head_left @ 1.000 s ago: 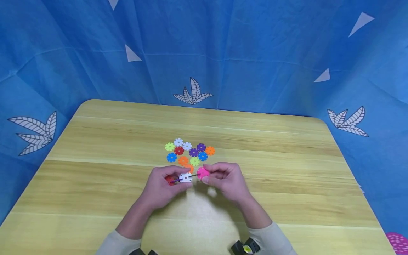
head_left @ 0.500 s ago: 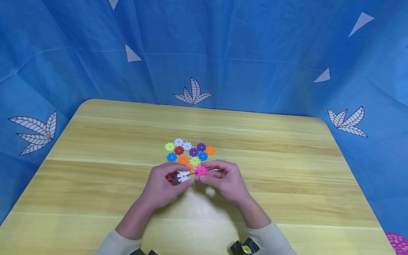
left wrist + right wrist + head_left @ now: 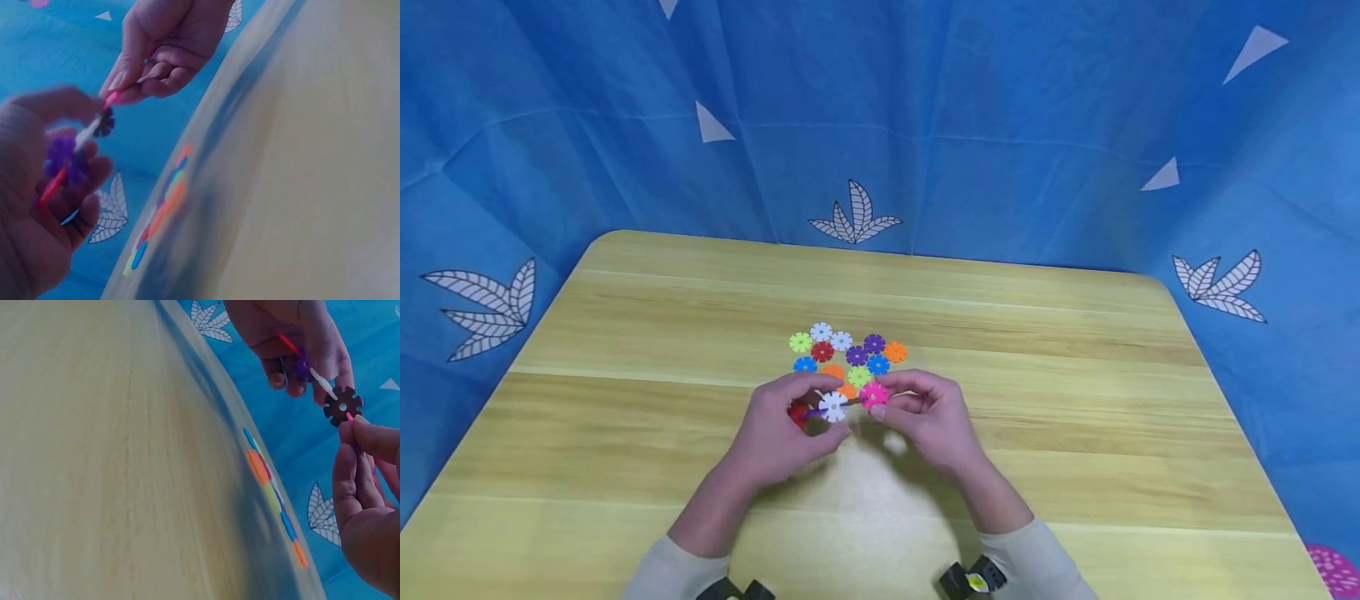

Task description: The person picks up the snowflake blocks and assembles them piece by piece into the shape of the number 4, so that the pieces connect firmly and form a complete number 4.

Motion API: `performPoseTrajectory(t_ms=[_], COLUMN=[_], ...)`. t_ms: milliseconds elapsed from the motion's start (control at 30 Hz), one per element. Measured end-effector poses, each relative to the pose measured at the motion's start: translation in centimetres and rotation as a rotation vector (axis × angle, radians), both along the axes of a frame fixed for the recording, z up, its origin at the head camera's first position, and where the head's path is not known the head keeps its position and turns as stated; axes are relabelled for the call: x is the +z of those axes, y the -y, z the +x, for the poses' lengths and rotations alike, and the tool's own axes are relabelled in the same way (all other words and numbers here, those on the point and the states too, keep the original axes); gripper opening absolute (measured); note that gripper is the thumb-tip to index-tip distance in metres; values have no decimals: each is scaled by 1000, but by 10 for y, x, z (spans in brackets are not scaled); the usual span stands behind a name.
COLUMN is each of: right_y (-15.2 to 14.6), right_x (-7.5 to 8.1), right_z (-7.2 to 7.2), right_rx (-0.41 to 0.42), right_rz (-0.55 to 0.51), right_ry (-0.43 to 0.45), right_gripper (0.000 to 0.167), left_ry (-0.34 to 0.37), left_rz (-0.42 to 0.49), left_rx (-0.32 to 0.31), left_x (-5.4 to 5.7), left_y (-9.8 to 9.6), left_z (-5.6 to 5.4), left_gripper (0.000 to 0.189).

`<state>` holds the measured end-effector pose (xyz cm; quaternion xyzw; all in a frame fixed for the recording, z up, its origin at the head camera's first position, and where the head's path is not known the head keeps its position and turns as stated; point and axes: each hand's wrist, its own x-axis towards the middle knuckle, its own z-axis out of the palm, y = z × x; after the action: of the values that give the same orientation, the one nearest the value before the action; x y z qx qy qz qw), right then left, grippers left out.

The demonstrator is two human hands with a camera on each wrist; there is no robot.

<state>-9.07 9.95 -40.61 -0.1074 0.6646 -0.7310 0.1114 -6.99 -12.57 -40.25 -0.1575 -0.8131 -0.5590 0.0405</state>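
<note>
A chain of interlocked snowflake discs (image 3: 833,407) ran sideways above the table (image 3: 1037,350), between two hands. The left hand (image 3: 781,432) curled round the end with the red disc (image 3: 797,414); the right hand (image 3: 934,423) pinched the pink disc (image 3: 873,394) at the other.

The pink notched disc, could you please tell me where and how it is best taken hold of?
The pink notched disc is probably best pinched at the right part of its rim, coming from the right, with thumb and fingers on opposite faces. It is thin and flat, and its left edge meets the brown notched disc. The right hand pinches it on that side.
</note>
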Motion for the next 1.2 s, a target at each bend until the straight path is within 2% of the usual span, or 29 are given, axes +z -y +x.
performPoseTrajectory(t_ms=[133, 267, 467, 700, 900, 1000, 1100, 1200], right_y=[0, 1, 2, 7, 13, 14, 13, 10], right_x=[1, 2, 1, -4, -7, -8, -8, -10], right_z=[-1, -2, -2, -4, -5, -6, -7, -9], right_rx=[-33, -48, -36, 7, 34, 51, 62, 48], right_rz=[-3, -1, -12, -25, -18, 0, 68, 228], right_ry=[13, 29, 36, -6, -24, -8, -14, -75], right_gripper=[34, 35, 35, 31, 31, 37, 45, 42], left_ry=[51, 55, 39, -70, -103, -113, -118, -127], left_rz=[82, 139, 68, 12, -50, -60, -40, -14], left_rx=[-27, -63, -42, -21, 31, 43, 50, 51], left_x=[2, 1, 0, -2, -2, -3, -3, -3], left_y=[7, 10, 8, 0, 0, 2, 4, 6], left_z=[-2, -3, -4, -7, -7, -7, -6, -6], left_gripper=[36, 33, 39, 23, 16, 15, 15, 15])
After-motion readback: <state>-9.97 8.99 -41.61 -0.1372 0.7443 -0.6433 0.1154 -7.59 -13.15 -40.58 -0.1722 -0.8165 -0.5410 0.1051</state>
